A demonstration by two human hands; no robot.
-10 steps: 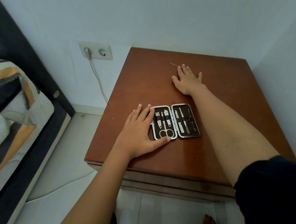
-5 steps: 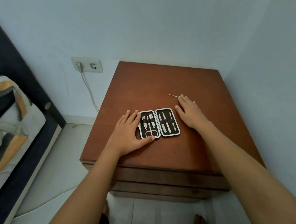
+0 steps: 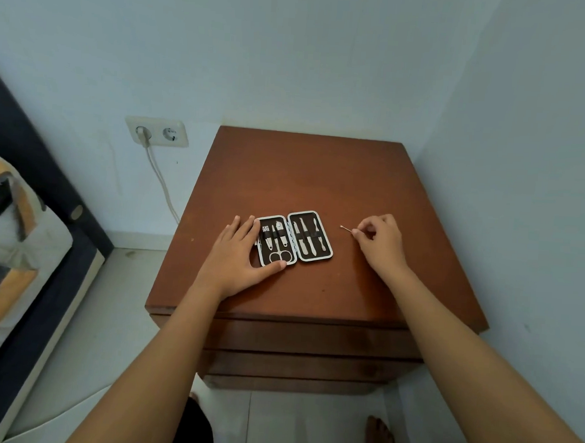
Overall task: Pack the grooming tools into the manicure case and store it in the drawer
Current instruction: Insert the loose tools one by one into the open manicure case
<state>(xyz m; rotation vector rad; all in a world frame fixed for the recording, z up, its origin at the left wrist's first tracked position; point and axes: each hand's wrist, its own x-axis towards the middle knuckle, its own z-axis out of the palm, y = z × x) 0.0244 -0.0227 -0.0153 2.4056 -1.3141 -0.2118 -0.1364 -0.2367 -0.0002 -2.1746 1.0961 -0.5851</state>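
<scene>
Head view shows the left hand flat and released, bracing the open manicure case on the nightstand, probably to stop it sliding, while the right hand pinches a thin tool just beside the case.

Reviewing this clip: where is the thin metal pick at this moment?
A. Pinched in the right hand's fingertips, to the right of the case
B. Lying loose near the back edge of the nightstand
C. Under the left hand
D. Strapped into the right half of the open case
A: the right hand pinches the thin pick at its fingertips, apart from the open manicure case, which the left hand steadies.
</scene>
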